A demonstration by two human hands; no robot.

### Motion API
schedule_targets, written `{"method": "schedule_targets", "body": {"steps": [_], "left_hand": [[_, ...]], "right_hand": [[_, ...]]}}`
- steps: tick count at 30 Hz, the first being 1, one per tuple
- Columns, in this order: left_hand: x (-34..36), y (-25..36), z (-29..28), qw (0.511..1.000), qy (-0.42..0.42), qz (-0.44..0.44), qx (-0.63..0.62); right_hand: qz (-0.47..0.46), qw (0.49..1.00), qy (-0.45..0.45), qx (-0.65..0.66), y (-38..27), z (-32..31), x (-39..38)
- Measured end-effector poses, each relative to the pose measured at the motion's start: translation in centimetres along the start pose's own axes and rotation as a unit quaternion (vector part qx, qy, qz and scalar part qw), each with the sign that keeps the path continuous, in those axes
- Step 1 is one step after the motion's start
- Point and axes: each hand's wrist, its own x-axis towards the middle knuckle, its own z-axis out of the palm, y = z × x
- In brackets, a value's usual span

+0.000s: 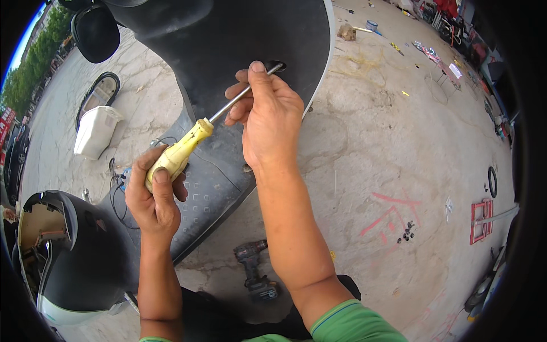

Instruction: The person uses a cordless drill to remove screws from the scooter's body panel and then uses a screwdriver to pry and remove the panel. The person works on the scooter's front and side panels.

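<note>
My left hand [155, 191] is closed round the yellow handle of a screwdriver [181, 149]. The metal shaft slants up to the right, and my right hand [268, 108] pinches it near the tip between thumb and fingers. That tip lies at a dark oval hole [277, 66] in the scooter's black front panel [228, 45]; whether it reaches inside, or carries a screw, I cannot tell. Below the handle is the scooter's grey footboard [211, 182] with raised square marks. A thin dark cable [117, 199] hangs at the footboard's left edge.
A cordless drill [254, 268] lies on the concrete below the footboard. To the left are a white bin [97, 132] and the scooter's opened rear body [85, 256]. Small black parts [407, 232] and a red metal frame [481, 222] lie to the right.
</note>
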Motion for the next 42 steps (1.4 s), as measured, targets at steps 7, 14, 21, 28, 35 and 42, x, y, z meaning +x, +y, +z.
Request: {"method": "schedule_targets", "body": {"steps": [7,14,21,28,35,42], "left_hand": [[-0.4,0.6,0.8,0.975,0.007,-0.171,-0.142],[-1.9,-1.6,1.9,0.991,0.06,-0.061,-0.098],[-1.3,-1.8,1.9,0.983,0.124,-0.006,-0.136],[0.6,-0.3,0.2,0.983,0.037,0.008,-0.18],[3.4,0.2,-1.5,0.988,0.036,-0.007,-0.147],[6.9,1.2,-3.9,0.995,-0.048,0.076,-0.047]], "right_hand": [[-0.025,0.999,-0.012,-0.035,0.0,-0.5,-0.2],[-0.045,0.995,-0.009,-0.083,0.5,-1.1,0.0],[-0.062,0.995,-0.024,-0.08,0.4,-1.1,0.3],[-0.04,0.998,-0.044,-0.032,0.1,-1.2,0.6],[-0.022,0.999,-0.044,-0.001,0.2,-0.4,0.5],[0.006,0.997,-0.061,0.049,-0.2,-0.2,0.5]]}}
